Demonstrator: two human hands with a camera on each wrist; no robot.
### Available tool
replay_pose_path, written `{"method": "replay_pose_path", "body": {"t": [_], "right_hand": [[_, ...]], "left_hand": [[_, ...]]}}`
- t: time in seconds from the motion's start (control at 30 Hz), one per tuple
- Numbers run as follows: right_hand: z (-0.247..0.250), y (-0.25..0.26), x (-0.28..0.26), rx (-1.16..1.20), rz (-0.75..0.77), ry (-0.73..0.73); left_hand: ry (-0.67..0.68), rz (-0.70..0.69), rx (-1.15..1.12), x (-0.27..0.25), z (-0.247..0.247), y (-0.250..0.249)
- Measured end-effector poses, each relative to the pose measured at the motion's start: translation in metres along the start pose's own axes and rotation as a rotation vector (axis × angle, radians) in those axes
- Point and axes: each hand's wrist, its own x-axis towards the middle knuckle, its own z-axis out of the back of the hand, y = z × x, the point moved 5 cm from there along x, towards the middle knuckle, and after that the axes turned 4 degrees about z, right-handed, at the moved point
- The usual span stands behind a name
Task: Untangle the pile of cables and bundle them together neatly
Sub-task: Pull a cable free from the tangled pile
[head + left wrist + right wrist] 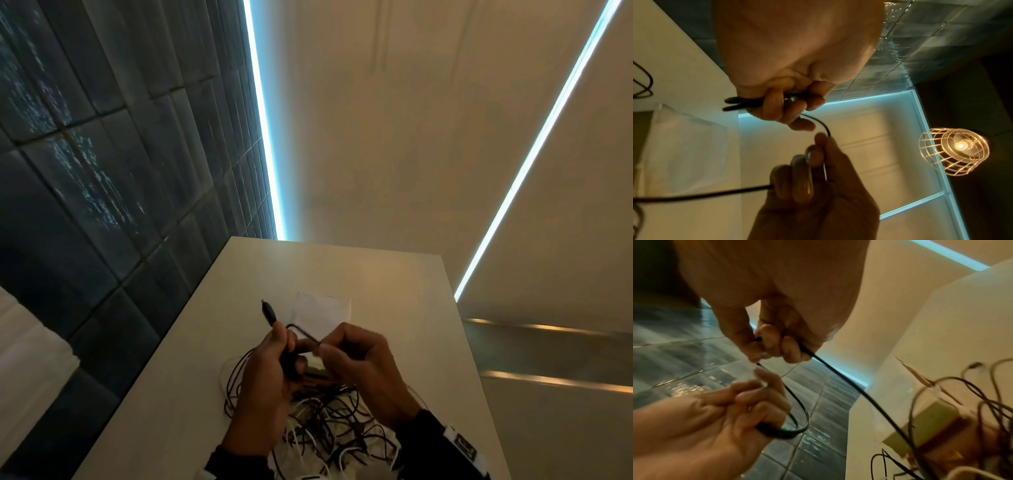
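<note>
Cluttering table [394, 274]: tangled cables [329, 421], paper [322, 310]

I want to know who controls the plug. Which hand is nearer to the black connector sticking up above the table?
Left. The left hand grips the black cable just below the connector; the right hand pinches the same cable farther along, to the connector's right.

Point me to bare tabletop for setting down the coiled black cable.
Free: table beyond the white sheet, and the strip along its left edge. Crowded: the cable pile under the left hand and right hand.
</note>
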Motion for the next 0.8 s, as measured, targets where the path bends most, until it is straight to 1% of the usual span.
{"method": "replay_pose_path", "body": {"t": [0.07,0.1,0.2,0.27,0.37,0.5,0.6,0.67,0.73,0.8], "right_hand": [[-0.011,0.003,-0.005,0.013,-0.025,0.088],[-0.013,0.000,-0.008,0.023,-0.034,0.102],[-0.010,-0.017,-0.015,0.075,-0.078,0.077],[-0.005,-0.037,-0.020,0.084,-0.126,0.071],[0.003,-0.080,-0.030,-0.016,-0.187,0.083],[0.017,-0.130,-0.047,-0.107,-0.264,0.038],[0.020,-0.154,-0.053,-0.118,-0.302,0.035],[0.022,-0.168,-0.056,-0.070,-0.375,-0.015],[0.027,-0.179,-0.059,-0.180,-0.405,-0.065],[0.026,-0.181,-0.058,-0.191,-0.450,-0.083]], "left_hand": [[0.072,0.016,-0.095,-0.004,-0.008,-0.004],[0.115,0.008,-0.144,-0.006,-0.011,-0.008],[0.203,-0.019,-0.308,-0.011,-0.017,-0.019],[0.232,-0.039,-0.354,-0.011,-0.018,-0.021],[0.235,-0.086,-0.283,-0.011,-0.019,-0.022],[0.192,-0.125,-0.188,-0.011,-0.013,-0.020],[0.175,-0.126,-0.172,-0.011,-0.011,-0.020],[0.173,-0.121,-0.179,-0.013,-0.010,-0.022],[0.173,-0.120,-0.184,-0.015,-0.008,-0.025],[0.168,-0.114,-0.182,-0.016,-0.005,-0.027]]}}
